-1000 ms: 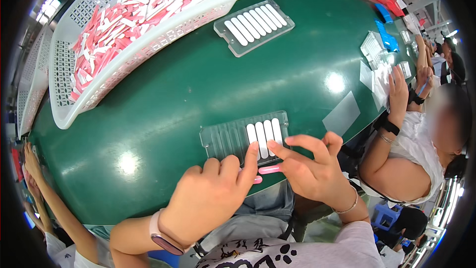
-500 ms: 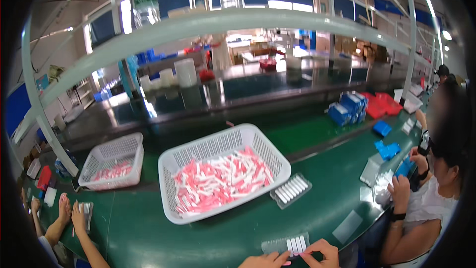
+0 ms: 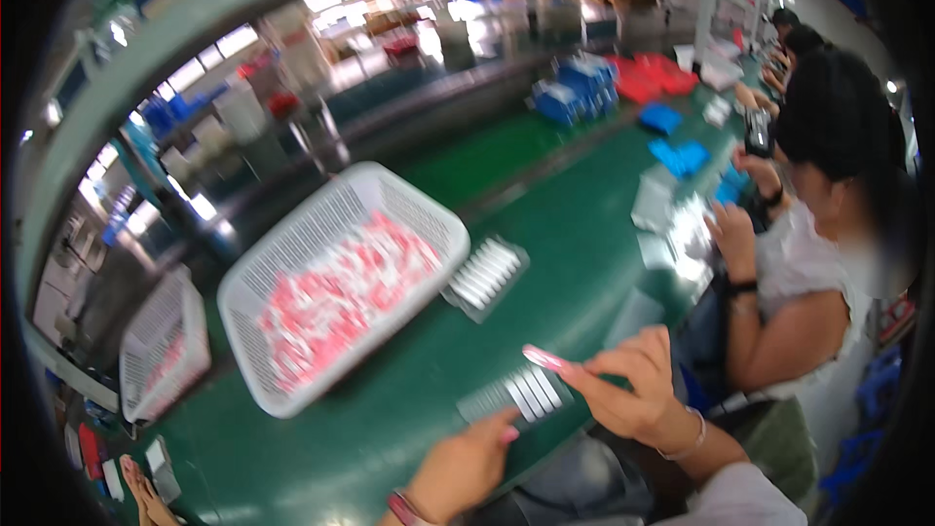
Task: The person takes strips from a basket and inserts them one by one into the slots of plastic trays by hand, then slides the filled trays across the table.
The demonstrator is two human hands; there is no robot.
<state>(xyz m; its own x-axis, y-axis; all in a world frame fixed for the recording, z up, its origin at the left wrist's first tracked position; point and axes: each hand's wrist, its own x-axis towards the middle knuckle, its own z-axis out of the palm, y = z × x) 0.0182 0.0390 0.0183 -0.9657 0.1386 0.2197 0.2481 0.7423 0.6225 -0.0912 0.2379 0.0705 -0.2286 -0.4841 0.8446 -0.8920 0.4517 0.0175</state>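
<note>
My right hand holds a small pink stick pinched in its fingers, just above a grey tray with several white sticks lying in its slots. My left hand rests on the green table with its fingertips at the tray's near left edge. A white mesh basket full of pink-and-white sticks stands beyond the tray to the left. The picture is blurred by motion.
A second grey tray of white sticks lies beside the basket. Another white basket stands at far left. A person sits close on my right, working at trays. Blue and red boxes lie further along the table.
The view has swung from looking down at the tray, up to the hall, and partly back. My right hand now holds a pink stick raised above the tray.
</note>
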